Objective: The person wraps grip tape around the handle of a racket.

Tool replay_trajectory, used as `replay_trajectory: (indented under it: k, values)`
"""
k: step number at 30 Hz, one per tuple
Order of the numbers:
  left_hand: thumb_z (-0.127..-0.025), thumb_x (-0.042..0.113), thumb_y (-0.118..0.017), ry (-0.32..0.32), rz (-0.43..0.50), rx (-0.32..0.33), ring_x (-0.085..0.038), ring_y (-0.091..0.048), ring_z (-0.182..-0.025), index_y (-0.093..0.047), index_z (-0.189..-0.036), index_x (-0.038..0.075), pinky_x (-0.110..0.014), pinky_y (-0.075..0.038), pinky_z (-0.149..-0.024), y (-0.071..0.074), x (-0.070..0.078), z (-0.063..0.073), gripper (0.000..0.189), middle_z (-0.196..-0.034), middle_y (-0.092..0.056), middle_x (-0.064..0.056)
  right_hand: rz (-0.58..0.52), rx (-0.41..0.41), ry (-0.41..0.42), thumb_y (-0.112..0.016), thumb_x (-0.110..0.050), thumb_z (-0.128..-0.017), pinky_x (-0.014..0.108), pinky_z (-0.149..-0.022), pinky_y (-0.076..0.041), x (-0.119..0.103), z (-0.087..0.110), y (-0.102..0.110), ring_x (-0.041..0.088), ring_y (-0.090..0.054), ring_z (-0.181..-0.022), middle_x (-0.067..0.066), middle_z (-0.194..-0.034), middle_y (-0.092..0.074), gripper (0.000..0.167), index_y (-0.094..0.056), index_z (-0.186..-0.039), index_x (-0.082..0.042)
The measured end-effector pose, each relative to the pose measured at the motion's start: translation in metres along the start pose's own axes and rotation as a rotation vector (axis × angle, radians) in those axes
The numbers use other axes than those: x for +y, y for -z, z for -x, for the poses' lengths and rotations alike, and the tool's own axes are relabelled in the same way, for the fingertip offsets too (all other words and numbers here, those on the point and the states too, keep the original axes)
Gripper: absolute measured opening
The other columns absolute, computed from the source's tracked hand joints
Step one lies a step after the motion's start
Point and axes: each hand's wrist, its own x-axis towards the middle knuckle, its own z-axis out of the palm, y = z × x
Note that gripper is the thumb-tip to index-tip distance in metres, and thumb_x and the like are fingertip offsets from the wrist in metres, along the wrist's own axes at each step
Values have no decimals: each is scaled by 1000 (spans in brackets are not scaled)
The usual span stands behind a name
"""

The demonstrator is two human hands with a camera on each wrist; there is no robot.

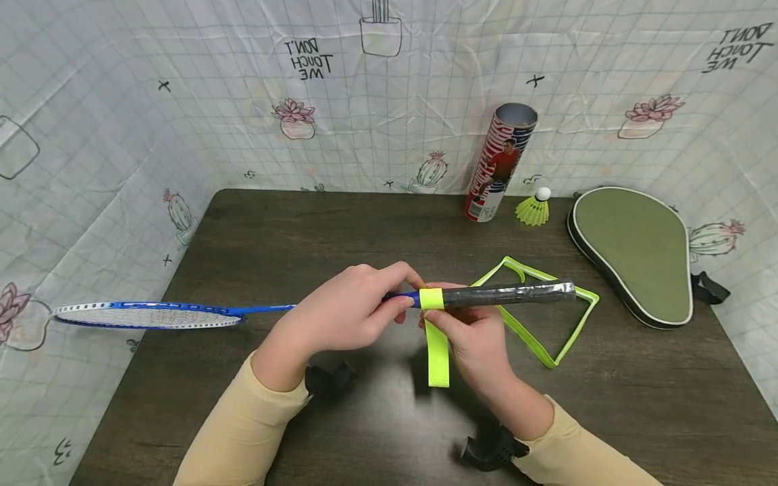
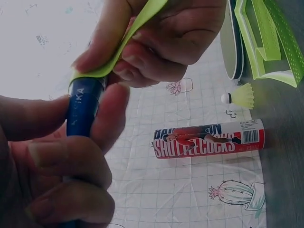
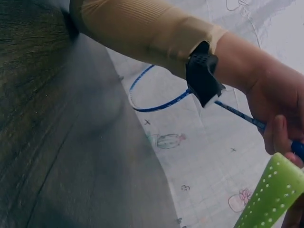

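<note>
A blue badminton racket (image 1: 267, 309) lies level across the head view, its strung head at the left and its black handle (image 1: 510, 293) at the right. My left hand (image 1: 349, 307) grips the racket by the blue cone (image 2: 81, 107) just below the handle. Perforated yellow-green grip tape (image 1: 432, 298) goes round the handle's lower end, and a strip of it hangs down in front. With thumb and fingers, my right hand (image 1: 477, 337) pinches the tape against the handle; its fingers are partly hidden behind the handle in the head view.
Folded yellow-green strip (image 1: 535, 344) lies on the dark table (image 1: 243, 405) beyond the right hand. Behind stand a shuttlecock tube (image 1: 498, 165) and a yellow shuttlecock (image 1: 535, 208). An olive paddle-shaped case (image 1: 635, 253) lies at the right. Patterned cloth (image 1: 213, 101) hangs round the table.
</note>
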Motion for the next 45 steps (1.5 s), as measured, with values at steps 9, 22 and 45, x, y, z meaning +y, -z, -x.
replay_trajectory:
  k: [9, 22, 45]
  values:
    - [-99, 21, -66, -53, -375, 182, -4, -46, -58, -62, -116, 19, -22, -39, -50, -16, 7, -5, 17, -85, -57, 10, -92, 188, -161, -69, 10, -92, 31, -64, -61, -7, -2, -11, 18, -70, -65, 5, -83, -72, 12, -68, -98, 0]
    - [-98, 26, -70, -146, -723, 335, -9, -54, -59, -74, -105, 13, -23, -41, -45, -31, 5, -10, 15, -74, -61, 5, -105, 230, -434, -67, -22, -103, 25, -56, -57, -16, -5, -12, 16, -64, -53, 4, -71, -68, 23, -58, -104, -2]
    - [-100, 31, -66, 3, -651, 248, -9, -45, -48, -72, -125, 5, -23, -37, -41, -27, 3, -6, 37, -79, -69, 3, 77, 137, -202, -70, -3, -98, 39, -64, -64, -22, 7, -17, 25, -74, -67, 14, -82, -74, 14, -60, -92, 6]
